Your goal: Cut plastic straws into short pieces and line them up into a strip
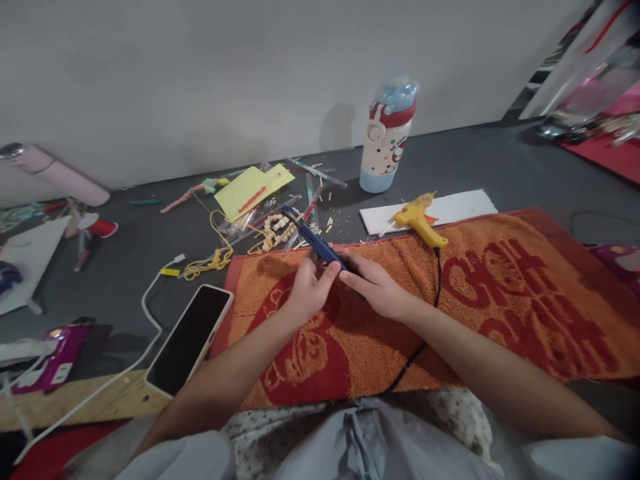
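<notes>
A dark blue utility knife (320,244) slants between my two hands over an orange towel (385,320), its narrow end pointing away to the left. My left hand (311,285) is closed around its middle, thumb along the side. The fingers of my right hand (373,283) are wrapped on its nearer end, and both thumbs nearly meet. Just beyond the knife's tip lie a string of small wooden pieces (274,230) and short cut bits (329,224). To the right, a yellow glue gun (420,220) rests on a white board (463,207), its black cord crossing the towel.
A white bottle (384,147) with a blue lid stands near the wall. Yellow paper (245,190), yellow cord (210,265) and clear plastic strips clutter the back. At left are a phone (190,340), a white cable (145,303), a red thread spool (103,227) and a pink flask (57,173).
</notes>
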The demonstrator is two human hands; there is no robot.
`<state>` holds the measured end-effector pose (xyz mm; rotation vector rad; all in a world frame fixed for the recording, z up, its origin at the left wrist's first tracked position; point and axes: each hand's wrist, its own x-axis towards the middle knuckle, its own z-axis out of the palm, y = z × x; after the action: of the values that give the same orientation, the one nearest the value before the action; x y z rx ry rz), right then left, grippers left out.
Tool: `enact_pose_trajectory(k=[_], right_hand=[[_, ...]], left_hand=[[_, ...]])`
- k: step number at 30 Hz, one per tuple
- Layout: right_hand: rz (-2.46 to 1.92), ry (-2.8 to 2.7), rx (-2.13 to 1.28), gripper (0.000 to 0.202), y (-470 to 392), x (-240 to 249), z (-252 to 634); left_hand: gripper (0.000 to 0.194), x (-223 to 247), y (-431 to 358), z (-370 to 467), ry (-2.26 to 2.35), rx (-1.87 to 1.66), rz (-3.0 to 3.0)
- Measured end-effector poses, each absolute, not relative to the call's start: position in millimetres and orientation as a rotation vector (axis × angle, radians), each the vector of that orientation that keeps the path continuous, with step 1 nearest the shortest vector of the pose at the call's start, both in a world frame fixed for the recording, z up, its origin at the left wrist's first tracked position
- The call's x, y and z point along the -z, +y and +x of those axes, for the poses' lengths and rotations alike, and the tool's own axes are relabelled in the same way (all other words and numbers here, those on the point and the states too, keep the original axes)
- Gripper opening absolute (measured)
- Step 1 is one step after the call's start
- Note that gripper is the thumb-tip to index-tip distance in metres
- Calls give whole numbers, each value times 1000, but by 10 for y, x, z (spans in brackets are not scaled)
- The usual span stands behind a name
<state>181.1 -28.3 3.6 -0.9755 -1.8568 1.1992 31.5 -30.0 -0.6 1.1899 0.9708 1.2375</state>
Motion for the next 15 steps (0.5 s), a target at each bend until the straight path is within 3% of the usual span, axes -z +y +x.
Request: enact_pose_trajectory(k=[11,15], right_hand=[[-961,-1824,-1249,47,-276,-70,1811],[-980,-1758,-1310,48,-231,-109,1885]], left_hand=[[45,4,-275,312,935,-1205,1157],[54,-25,-170,216,838,-1178,1113]])
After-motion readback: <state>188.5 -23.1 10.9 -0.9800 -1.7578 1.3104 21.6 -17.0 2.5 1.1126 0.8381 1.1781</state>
